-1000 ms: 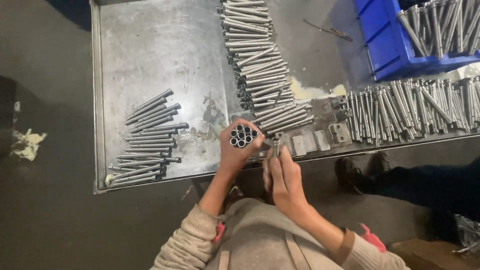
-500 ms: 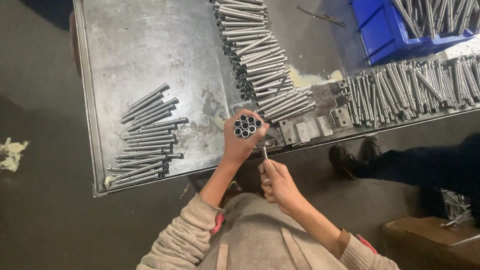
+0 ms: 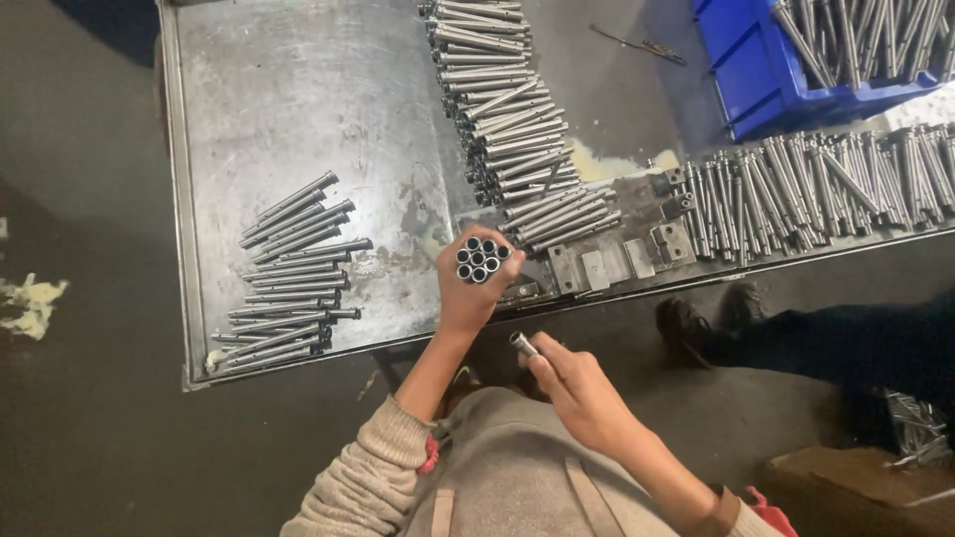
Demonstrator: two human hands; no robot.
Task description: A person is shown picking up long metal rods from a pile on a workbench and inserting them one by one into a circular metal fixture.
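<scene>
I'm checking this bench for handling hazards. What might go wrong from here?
The left hand grips a bundle of tubes upright near the metal table's edge; one may slip out and fall to the floor. The right hand holds a single tube off the table, over the lap, so a slip would likely drop it.

We see only the open ends of the tube bundle [image 3: 481, 260]; the left hand [image 3: 468, 294] hides their lengths. The right hand [image 3: 577, 383] covers most of its single tube [image 3: 523, 344]. The top edge cuts off the blue bin [image 3: 766, 80] and the bench [image 3: 298, 119]. A bystander's shoes [image 3: 701, 318] show; the rest is too dark to tell.
</scene>
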